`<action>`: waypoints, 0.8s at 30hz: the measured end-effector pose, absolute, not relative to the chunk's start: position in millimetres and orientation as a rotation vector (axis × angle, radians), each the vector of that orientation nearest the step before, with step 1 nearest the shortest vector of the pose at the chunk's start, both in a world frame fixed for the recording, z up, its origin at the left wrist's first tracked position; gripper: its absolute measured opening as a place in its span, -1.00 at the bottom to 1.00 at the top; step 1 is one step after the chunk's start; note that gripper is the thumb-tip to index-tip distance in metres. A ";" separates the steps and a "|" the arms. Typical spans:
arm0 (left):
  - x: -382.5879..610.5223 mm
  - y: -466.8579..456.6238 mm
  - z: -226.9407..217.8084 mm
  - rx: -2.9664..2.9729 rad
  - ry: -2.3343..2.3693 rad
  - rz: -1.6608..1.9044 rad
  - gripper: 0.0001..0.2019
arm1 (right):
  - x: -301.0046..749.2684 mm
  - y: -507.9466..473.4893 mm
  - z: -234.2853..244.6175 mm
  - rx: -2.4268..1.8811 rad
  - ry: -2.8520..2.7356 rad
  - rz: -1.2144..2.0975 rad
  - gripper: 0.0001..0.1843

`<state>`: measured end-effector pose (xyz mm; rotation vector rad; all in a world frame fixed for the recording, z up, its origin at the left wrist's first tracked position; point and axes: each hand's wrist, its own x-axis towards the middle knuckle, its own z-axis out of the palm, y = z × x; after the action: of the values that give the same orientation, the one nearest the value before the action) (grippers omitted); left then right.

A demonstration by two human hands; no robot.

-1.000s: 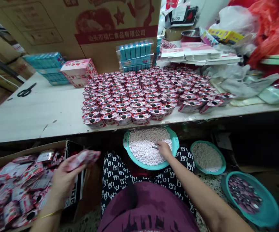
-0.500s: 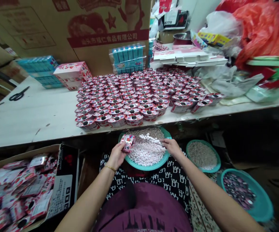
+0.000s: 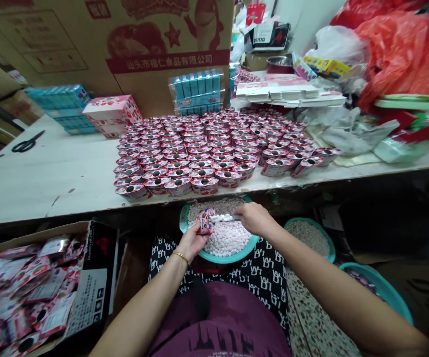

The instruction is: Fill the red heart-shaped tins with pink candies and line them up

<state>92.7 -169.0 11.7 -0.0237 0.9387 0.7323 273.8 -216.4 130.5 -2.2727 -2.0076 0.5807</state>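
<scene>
My left hand (image 3: 192, 239) is closed around a small pink printed packet (image 3: 206, 220), its opening tipped toward the right. My right hand (image 3: 254, 218) grips a scoop (image 3: 236, 217), mostly hidden by the fingers, that carries a line of small white balls (image 3: 222, 217). The scoop's far end meets the packet's mouth. Both hands are above a turquoise basin (image 3: 225, 259) on my lap, filled with white candy-like balls (image 3: 227, 239), with duller ones toward its back.
Rows of upright, open-topped pink packets (image 3: 199, 163) cover the table's (image 3: 69, 178) middle. A carton of pink packets (image 3: 32, 282) stands at lower left. Two more turquoise basins (image 3: 331, 248) sit at lower right. Black scissors (image 3: 27, 143) lie on the left; plastic bags (image 3: 400, 54) pile up at right.
My right hand has moved left, bringing the loaded scoop to the packet. My left hand has shifted slightly right, and the packet is now turned toward the scoop.
</scene>
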 end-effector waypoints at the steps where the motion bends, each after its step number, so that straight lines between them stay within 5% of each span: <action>1: 92.4 -168.7 9.9 -0.025 0.940 0.728 -0.92 | 264.4 -212.0 139.7 -2.321 -2.075 0.541 -0.73; 9: 78.9 -163.9 15.5 -0.041 0.927 0.734 -0.87 | 266.2 -218.8 164.0 -2.400 -2.226 0.423 -0.71; 19: 64.8 -157.1 -9.6 0.039 0.984 0.840 -0.92 | 278.7 -241.3 5.0 -2.481 -1.595 0.698 -0.65; 24: 70.0 -154.7 -9.6 -0.032 0.962 0.763 -0.87 | 276.7 -227.8 -26.8 -2.360 -1.413 0.751 -0.69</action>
<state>70.0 -154.7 -9.6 -0.0325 0.9624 0.7631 276.7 -227.8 -26.8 -2.3599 -1.4135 0.7507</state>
